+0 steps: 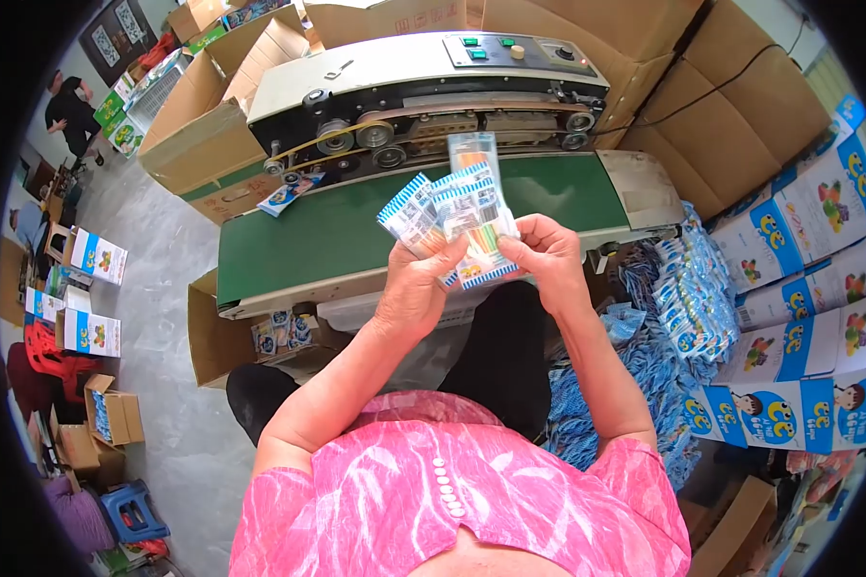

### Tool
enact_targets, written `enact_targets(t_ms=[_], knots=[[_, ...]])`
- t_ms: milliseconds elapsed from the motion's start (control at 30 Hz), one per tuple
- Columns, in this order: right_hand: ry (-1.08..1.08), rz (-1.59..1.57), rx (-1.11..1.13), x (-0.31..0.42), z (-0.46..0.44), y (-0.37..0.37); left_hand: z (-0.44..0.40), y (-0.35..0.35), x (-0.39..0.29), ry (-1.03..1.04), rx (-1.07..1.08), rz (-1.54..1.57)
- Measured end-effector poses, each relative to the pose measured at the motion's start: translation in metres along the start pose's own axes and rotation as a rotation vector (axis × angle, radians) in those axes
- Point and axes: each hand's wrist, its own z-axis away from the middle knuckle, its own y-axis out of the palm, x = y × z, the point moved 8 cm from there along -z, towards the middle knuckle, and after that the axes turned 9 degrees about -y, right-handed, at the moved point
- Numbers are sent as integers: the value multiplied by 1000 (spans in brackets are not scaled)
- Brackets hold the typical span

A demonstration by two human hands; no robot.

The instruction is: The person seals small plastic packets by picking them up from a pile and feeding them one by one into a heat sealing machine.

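Several clear packets with blue-and-white striped edges [467,197] are fanned out between my two hands, over the front part of the green conveyor belt [308,236]. My left hand [421,274] is closed on the packets from the left, its thumb on their front. On the right, my right hand [547,252] pinches the edge of the front packet, which shows coloured sticks inside. Behind them stands a sealing machine [404,77] with belts and pulleys. One more packet [291,195] lies at the belt's far left, under the machine's edge.
Piled blue packets [693,288] lie to the right, beside stacked printed cartons [803,221]. Under the belt's left end is an open cardboard box [207,337]. Large cardboard boxes [188,130] stand behind the machine. A person [70,115] stands at the far left, near a red stool [53,356].
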Motion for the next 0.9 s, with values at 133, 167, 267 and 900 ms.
enact_targets(t_ms=[133, 167, 267, 900], knots=[[-117, -14, 81, -3, 5, -2, -5, -8, 6, 43, 4, -106], [-115, -13, 80, -4, 6, -5, -5, -9, 10, 43, 3, -134], [54, -265, 38, -16, 6, -6, -2, -15, 14, 50, -7, -193], [-18, 99, -582, -6, -83, -191, 5, -15, 10, 17, 58, -272]])
